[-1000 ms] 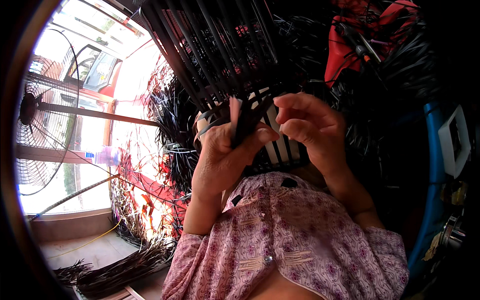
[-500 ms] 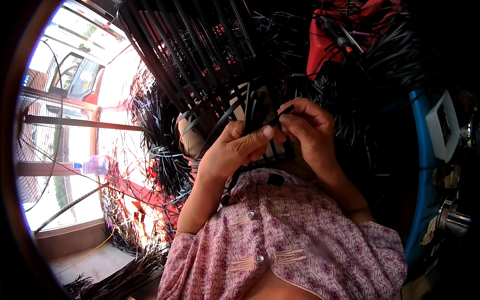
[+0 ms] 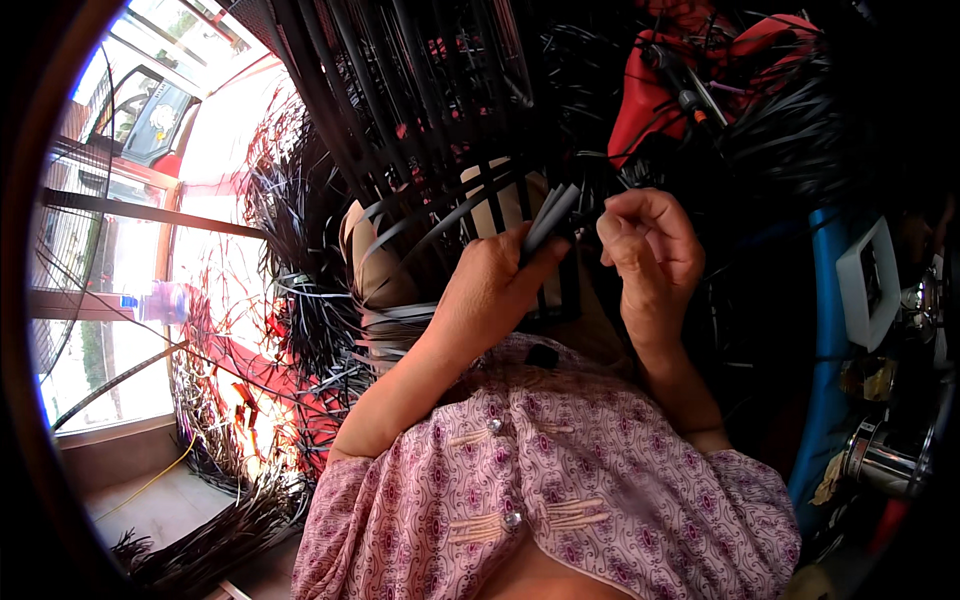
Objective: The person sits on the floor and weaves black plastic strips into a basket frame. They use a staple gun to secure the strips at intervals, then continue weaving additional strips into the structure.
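Observation:
My left hand (image 3: 495, 285) is closed around a small bundle of flat dark plastic strips (image 3: 553, 217). Their grey ends fan out above its thumb, toward the right. My right hand (image 3: 655, 260) is raised beside it, apart from the bundle. Its fingers are curled and its thumb is close to the index finger, with nothing showing between them. Beyond my left hand, black strips (image 3: 487, 190) cross one another in an open woven lattice over my lap. Long black strips (image 3: 345, 110) run from it toward the top left. My left hand hides part of the weave.
Loose black strips (image 3: 320, 290) are heaped at the left, near a bright window. A red plastic piece (image 3: 640, 100) with a tool (image 3: 690, 100) on it stands at the far right. A blue rim (image 3: 828, 290), a white frame (image 3: 868, 285) and a metal container (image 3: 888, 460) line the right side.
My right hand has moved right, away from my left hand and the strip it was fingering. My left hand has turned, and the grey ends of its bundle now point up and right.

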Demonstrator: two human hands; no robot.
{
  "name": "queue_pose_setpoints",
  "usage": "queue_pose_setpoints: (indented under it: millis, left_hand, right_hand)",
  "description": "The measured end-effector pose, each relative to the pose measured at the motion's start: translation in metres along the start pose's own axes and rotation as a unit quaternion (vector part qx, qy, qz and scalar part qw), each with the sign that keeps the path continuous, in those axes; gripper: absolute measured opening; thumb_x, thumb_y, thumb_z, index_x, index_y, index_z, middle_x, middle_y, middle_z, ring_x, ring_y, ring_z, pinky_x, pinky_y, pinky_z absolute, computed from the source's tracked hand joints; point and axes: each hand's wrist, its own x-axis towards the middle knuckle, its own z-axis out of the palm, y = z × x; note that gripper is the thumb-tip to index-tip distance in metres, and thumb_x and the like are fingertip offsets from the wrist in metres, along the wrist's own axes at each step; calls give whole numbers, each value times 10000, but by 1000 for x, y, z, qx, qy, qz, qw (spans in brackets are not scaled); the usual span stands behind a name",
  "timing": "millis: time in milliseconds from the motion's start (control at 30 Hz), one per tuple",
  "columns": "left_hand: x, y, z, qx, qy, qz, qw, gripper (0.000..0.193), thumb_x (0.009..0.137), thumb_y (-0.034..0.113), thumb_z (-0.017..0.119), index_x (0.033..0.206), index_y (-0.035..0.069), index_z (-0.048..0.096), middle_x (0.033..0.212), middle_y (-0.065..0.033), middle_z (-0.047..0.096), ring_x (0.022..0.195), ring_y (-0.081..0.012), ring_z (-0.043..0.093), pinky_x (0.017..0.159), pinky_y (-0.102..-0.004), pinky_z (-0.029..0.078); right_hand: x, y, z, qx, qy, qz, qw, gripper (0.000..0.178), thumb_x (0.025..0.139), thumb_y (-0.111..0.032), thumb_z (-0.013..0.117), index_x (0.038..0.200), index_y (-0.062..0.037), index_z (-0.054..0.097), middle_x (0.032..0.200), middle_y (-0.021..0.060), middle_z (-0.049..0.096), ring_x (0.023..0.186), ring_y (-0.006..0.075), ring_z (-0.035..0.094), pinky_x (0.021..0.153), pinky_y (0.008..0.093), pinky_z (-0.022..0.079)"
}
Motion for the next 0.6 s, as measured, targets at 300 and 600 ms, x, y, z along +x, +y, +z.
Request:
queue_pose_setpoints:
  millis: [300, 600]
  left_hand:
    - [0, -1, 3, 204, 88, 107, 969, 276, 907, 272, 667, 929, 6, 593, 654, -228, 620, 679, -428, 640, 561, -489, 481]
    - [6, -3, -8, -189, -20, 94, 977, 402, 943, 392, 669, 1016, -2, 633, 666, 24, 552, 600, -66, 515, 519, -262, 398]
  right_hand:
    - [0, 2, 9, -38, -31, 6, 999, 249, 877, 12, 718, 1112, 10, 637, 900, 18, 652, 816, 55, 619, 722, 193, 487]
    - [0, 17, 5, 28, 98, 74, 992, 167, 834, -28, 759, 994, -41, 714, 832, 8, 660, 672, 51, 565, 588, 183, 440]
